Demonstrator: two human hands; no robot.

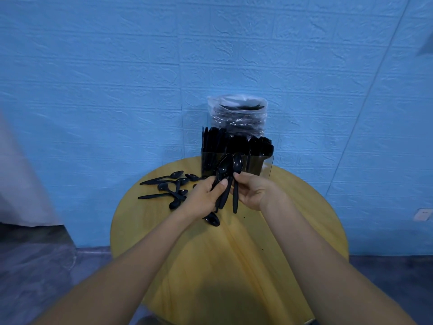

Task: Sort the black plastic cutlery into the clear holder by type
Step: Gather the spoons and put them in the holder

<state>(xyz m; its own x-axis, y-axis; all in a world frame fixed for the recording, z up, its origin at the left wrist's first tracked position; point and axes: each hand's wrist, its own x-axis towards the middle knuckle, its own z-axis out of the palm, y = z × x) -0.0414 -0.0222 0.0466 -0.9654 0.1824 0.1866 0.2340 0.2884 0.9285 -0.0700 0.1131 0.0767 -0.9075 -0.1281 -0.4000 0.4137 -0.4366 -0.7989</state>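
Nearest the camera, two bare forearms reach out over the round yellow wooden table (269, 242), and a single black plastic spoon (212, 219) lies on it just under the left wrist, easy to overlook or sweep off with the arm.

The left hand (206, 195) has its grip curled round a bundle of black plastic spoons (223, 179), bowls up, handles hanging below the palm. The right hand (254, 191) pinches the handle of one more spoon (236, 184) at the bundle's side. The bundle looks loosely stacked and the handles are splayed, so if either grip eases while squaring them up, a spoon could likely slide out and drop onto the table or roll to the floor.

To the left, a scatter of loose black spoons (171, 186) waits on the table, unsorted.

Just beyond the hands stands the clear plastic holder (267, 165), its compartments already crowded with black cutlery. Pushing a whole handful into a full compartment could jam, tip the light holder, or spill spoons into the neighbouring section. Behind it a clear plastic bag of more black cutlery (236, 113) leans against the blue wall (117, 78); a shoved holder might knock it over.
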